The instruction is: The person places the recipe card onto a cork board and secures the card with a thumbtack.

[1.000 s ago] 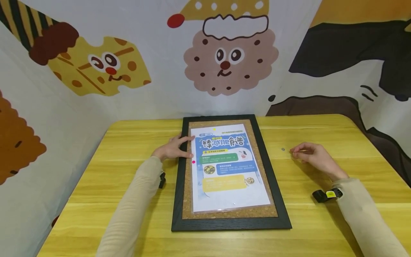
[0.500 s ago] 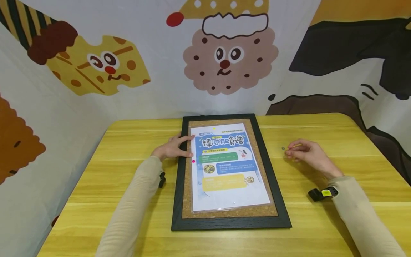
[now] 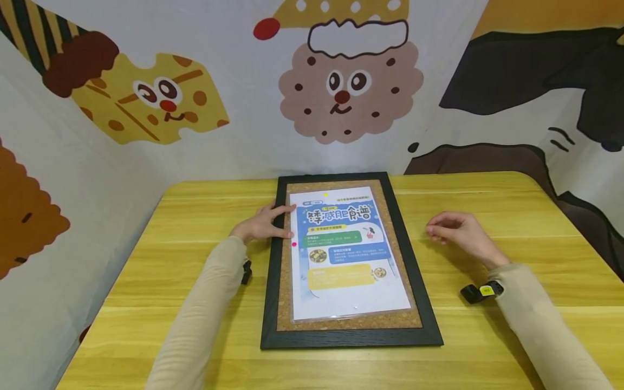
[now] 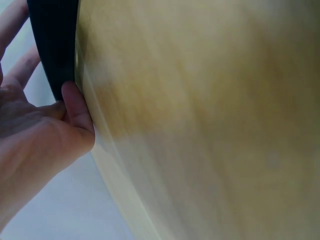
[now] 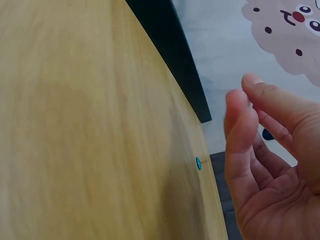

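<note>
Left hand: at left of centre in the head view, the left hand (image 3: 259,226) grips the left side of a black frame (image 3: 351,340), thumb and one finger spread over its top, their tips on the left edge of a printed sheet (image 3: 341,254).
Right hand: at right of centre, the right hand (image 3: 460,233) is over the table, fingers loosely bent, thumb and fingertips close together.
Teal pin: right of centre in the right wrist view, a teal pin (image 5: 198,163) lies on the table near the right hand's fingers, apart from them.
Board: the frame lies flat in the middle of the head view, with cork (image 3: 351,323) showing around the sheet.
Sheet: large Chinese characters above green, blue and yellow blocks; a yellow dot (image 3: 325,195) at its top, a pink dot (image 3: 294,244) at its left edge.
Arms: beige sleeves (image 3: 190,314), black wrist devices (image 3: 480,292).
Table: yellowish wood grain table (image 3: 497,346).
Backdrop: a white cloth printed with a smiling cheese (image 3: 146,105), upper left, and biscuit (image 3: 351,89), upper centre.
</note>
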The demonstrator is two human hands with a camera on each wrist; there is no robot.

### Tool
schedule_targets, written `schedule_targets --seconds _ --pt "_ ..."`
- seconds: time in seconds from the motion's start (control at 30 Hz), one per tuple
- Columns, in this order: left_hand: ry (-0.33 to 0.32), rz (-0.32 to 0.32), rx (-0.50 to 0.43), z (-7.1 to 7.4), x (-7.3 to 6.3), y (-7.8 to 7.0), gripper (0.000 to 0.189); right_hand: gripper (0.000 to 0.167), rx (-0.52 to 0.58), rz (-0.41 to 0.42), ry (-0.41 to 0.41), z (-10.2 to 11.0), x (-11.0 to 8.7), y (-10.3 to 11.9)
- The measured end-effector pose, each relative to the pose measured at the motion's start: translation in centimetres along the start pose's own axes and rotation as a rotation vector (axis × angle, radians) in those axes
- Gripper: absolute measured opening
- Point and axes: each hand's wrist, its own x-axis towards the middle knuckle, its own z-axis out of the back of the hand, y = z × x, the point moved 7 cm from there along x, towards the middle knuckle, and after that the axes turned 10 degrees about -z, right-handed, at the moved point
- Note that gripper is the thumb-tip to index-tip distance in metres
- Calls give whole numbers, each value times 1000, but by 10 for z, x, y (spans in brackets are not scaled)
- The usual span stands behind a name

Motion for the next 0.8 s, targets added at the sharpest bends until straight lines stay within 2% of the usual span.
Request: schedule_targets --seconds 0.23,0.63,0.8 --pt "4 -7 9 1 0 -2 83 30 -66 -19 -19 -7 5 3" --pt "8 -7 4 1 -1 -3 83 28 -101 22 43 -23 13 14" --pt "9 -3 6 1 0 -3 83 28 -143 11 47 -29 18 17"
